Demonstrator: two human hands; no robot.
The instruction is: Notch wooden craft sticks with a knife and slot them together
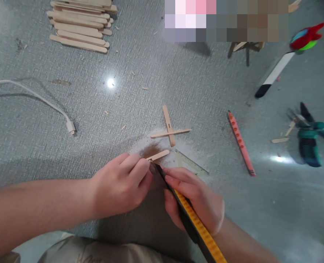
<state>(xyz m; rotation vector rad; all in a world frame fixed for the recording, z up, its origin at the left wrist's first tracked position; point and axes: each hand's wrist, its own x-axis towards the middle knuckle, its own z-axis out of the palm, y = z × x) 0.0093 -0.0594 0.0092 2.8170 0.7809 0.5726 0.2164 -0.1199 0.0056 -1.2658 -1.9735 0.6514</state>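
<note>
My left hand (123, 180) is closed, pinching a wooden craft stick (160, 155) whose rounded end sticks out to the right past my fingertips. In my right hand (196, 197) is a long black-and-yellow utility knife (196, 215), gripped with the handle running down toward me. Its tip meets the stick beside my left fingers; the blade itself is mostly hidden. Just beyond, two craft sticks lie crossed: one with a small dark slot (166, 117) and a thin one seen edge-on (182, 132). Pale wood dust surrounds them.
A clear set square (191, 163) lies by my right hand. Farther right are a pink pencil (241, 144), green-handled pliers (309, 142) and a white pen with a red topper (278, 71). A craft stick pile (81, 27) and a white cable (45, 100) are left.
</note>
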